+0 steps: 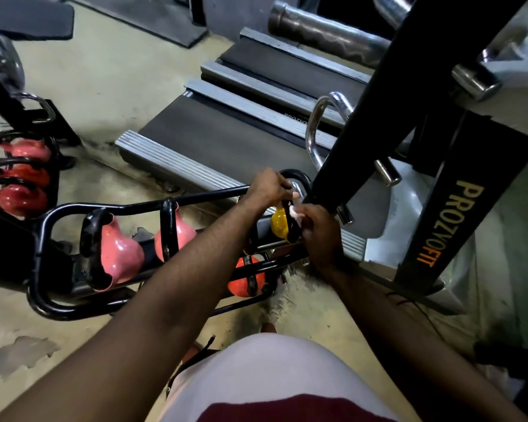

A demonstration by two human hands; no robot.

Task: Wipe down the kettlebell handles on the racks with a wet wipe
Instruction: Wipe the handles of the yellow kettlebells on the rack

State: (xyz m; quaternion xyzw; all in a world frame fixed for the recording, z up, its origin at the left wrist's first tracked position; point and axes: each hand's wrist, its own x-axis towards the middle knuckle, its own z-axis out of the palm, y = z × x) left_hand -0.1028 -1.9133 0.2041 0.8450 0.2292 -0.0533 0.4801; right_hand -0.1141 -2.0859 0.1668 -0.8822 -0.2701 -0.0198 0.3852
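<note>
- Left hand [267, 188] is out at the far end of the black rack [40, 239], with its fingers curled over the top of the yellow kettlebell [278, 224]'s black handle [290, 231]. It looks like a firm grip.
- Right hand [319, 231] is just beside it, pinching a scrunched white wet wipe [295, 212] between curled fingers and thumb. The wipe is pressed right against that handle, a bit below the left hand.
- Two pink kettlebells [121, 252] sit further left on the same top row, and an orange-red kettlebell [246, 281] sits on the tier below.
- Three more red kettlebells [22, 175] are on another rack off at the left edge.
- A treadmill deck [226, 138] lies behind the rack, and a black "PROZYOFIT" frame [448, 223] stands to the right.
</note>
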